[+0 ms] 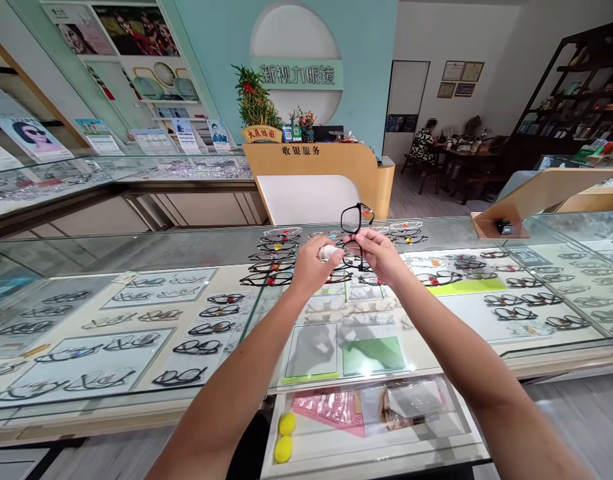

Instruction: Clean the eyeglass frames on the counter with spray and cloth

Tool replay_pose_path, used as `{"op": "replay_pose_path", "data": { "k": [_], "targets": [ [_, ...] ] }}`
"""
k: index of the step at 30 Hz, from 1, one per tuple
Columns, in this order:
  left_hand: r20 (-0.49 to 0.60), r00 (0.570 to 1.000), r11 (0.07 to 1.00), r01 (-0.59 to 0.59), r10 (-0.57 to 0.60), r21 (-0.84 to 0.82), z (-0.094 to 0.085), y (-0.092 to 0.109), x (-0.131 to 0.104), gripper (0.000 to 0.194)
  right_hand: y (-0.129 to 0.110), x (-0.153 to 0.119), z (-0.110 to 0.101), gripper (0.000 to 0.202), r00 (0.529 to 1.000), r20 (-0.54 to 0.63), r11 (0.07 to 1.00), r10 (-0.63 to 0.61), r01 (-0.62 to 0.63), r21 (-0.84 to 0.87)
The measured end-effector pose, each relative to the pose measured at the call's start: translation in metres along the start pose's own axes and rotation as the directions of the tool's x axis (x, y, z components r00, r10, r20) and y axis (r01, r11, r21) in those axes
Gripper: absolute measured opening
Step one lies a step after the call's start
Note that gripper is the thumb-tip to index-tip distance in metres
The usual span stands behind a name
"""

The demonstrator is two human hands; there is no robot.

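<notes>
My right hand [379, 252] grips a pair of black-framed eyeglasses [351, 219] by the middle, fingers pinched at the bridge. The glasses are turned on end above the glass counter, one lens above the other. Close on their left, my left hand [311, 261] is closed around a small white bottle-like object [327, 252], mostly covered by the fingers. Below and around both hands, several rows of eyeglasses [273, 267] with small coloured tags rest on the glass countertop [196, 250].
Beneath the counter an open drawer [386, 453] holds two yellow round cases [285, 437], a pink packet [331, 410] and plastic bags. More glasses [180, 377] lie inside the display case. A wooden stand [546, 193] is at right; beyond is a cashier desk [311, 167]. A person [423, 143] sits far back.
</notes>
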State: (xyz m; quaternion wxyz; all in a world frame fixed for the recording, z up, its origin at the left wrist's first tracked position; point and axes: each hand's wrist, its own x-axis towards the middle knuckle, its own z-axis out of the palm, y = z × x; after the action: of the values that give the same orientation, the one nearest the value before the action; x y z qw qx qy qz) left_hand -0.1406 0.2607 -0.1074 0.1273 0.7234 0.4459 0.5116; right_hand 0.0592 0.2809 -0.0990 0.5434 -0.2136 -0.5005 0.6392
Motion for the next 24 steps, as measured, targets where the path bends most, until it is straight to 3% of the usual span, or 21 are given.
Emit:
{"op": "replay_pose_path", "data": {
  "k": [3, 6, 8, 11, 15, 20, 24],
  "targets": [
    [-0.056, 0.996, 0.993, 0.066, -0.072, -0.100, -0.008, -0.013, 0.005, 0.038, -0.002, 0.000, -0.001, 0.042, 1.000, -0.023, 1.000, 0.011, -0.011, 0.017],
    [-0.166, 0.969, 0.981, 0.170, -0.184, -0.093, -0.023, -0.038, 0.015, 0.030, -0.004, 0.001, -0.003, 0.044, 0.999, -0.042, 1.000, 0.009, -0.009, 0.022],
    [-0.316, 0.909, 0.962, 0.268, -0.271, -0.053, -0.037, -0.059, 0.023, 0.021, -0.005, 0.001, -0.004, 0.045, 0.999, -0.045, 1.000, 0.010, -0.009, 0.019],
    [-0.519, 0.767, 0.903, 0.430, -0.378, -0.022, -0.063, -0.089, 0.032, 0.021, -0.006, 0.001, -0.005, 0.045, 0.999, -0.046, 1.000, 0.009, -0.008, 0.014],
    [-0.697, 0.633, 0.816, 0.565, -0.338, 0.118, -0.100, -0.117, 0.031, 0.021, -0.006, 0.000, -0.006, 0.043, 0.999, -0.048, 1.000, 0.013, -0.012, 0.022],
    [-0.781, 0.494, 0.680, 0.723, -0.382, 0.124, -0.122, -0.134, 0.020, 0.022, -0.005, -0.001, -0.008, 0.043, 0.997, -0.069, 1.000, 0.017, -0.017, 0.002],
    [-0.762, 0.434, 0.587, 0.805, -0.481, 0.087, -0.124, -0.144, 0.012, 0.027, -0.003, 0.001, -0.009, 0.045, 0.997, -0.078, 1.000, 0.015, -0.016, -0.009]
  ]
}}
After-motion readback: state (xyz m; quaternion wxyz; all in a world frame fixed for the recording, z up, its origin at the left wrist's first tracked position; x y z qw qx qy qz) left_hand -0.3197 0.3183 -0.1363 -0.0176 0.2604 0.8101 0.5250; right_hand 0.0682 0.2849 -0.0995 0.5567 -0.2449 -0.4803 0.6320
